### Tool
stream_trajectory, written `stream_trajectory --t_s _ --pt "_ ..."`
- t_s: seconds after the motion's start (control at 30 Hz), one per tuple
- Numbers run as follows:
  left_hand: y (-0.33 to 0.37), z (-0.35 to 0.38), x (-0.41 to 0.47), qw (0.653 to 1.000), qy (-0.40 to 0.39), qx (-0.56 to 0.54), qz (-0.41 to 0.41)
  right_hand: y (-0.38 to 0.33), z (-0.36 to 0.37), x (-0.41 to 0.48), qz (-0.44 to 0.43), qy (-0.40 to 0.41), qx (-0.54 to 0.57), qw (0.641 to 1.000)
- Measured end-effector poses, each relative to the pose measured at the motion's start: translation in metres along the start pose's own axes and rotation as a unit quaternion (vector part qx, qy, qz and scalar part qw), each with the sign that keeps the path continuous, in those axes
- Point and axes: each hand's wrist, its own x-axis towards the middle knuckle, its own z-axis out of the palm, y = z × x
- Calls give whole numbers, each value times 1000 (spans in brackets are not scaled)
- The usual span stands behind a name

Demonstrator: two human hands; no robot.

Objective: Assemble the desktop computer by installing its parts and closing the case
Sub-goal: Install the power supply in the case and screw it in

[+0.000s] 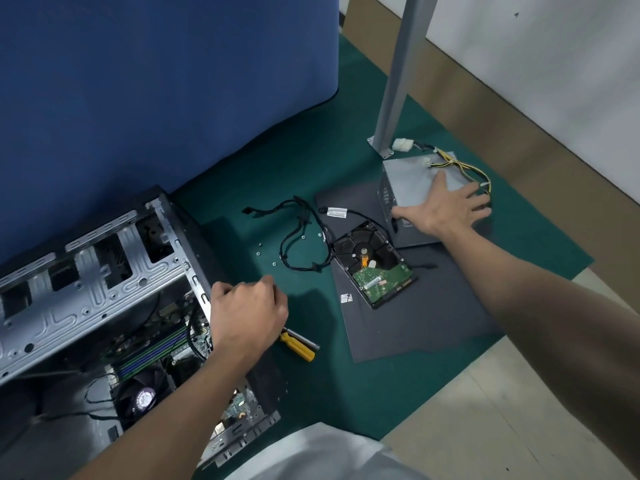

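The computer case (104, 271) lies open on its side at the left of the green mat (311, 393) on the floor, up against a blue partition (156, 81). Through its open face I see the cooler fan (143, 398) and the memory sticks (152, 355) on the board.

From my feed, the left hand (247, 311) sits at the case's right edge with its fingers (266, 282) curled into a loose fist. I cannot tell whether they hold anything. A yellow-handled screwdriver (299, 347) lies on the mat just beside that hand, one end hidden under it.

The right hand (446, 207) reaches far out and rests flat on top of the grey power supply (408, 178), fingers (440, 180) spread wide and straight, thumb along the near edge. They are not closed round it. Yellow and black wires (464, 168) trail from the supply's far side, with a white connector (402, 145) near the foot of a grey metal leg (401, 71).

The supply stands on the far end of a dark side panel (415, 323). A hard drive (375, 265) lies on the same panel, circuit board up, between the two hands. A black cable (294, 237) loops on the mat left of the drive, and a few small screws (273, 263) are scattered near it.
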Motion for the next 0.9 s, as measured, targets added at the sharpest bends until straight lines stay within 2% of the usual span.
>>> stream_trajectory --t_s 0.17,0.27,0.37,0.47,0.5,0.53,0.63,0.7,0.73,0.8,0.9 --pt "-4 0 -2 997 38 -66 14 -6 -30 -23 29 -14 17 999" --pt "-6 -6 -4 994 15 -109 23 -3 -46 -37 37 -49 69 996" --pt "-6 -15 -2 986 -28 -164 23 5 -53 -60 37 -78 167 982" --pt "-5 -29 1 964 -80 -254 -14 9 -58 -85 8 -142 331 933" --pt "-3 -35 3 942 -100 -318 -35 9 -62 -97 -5 -156 373 915" --pt "-1 -43 5 904 -119 -405 -63 6 -66 -110 -21 -159 397 904" --pt "10 -79 8 739 -147 -639 -152 -10 -80 -150 -73 -147 418 894" --pt "11 -105 14 660 -169 -712 -166 -26 -84 -178 -102 -117 386 909" --pt "9 -117 17 637 -176 -733 -159 -34 -86 -191 -118 -99 368 917" --pt "2 -137 19 617 -166 -751 -167 -51 -88 -217 -162 -72 336 925" --pt "-17 -147 11 593 -103 -761 -244 -78 -82 -250 -231 -53 261 936"
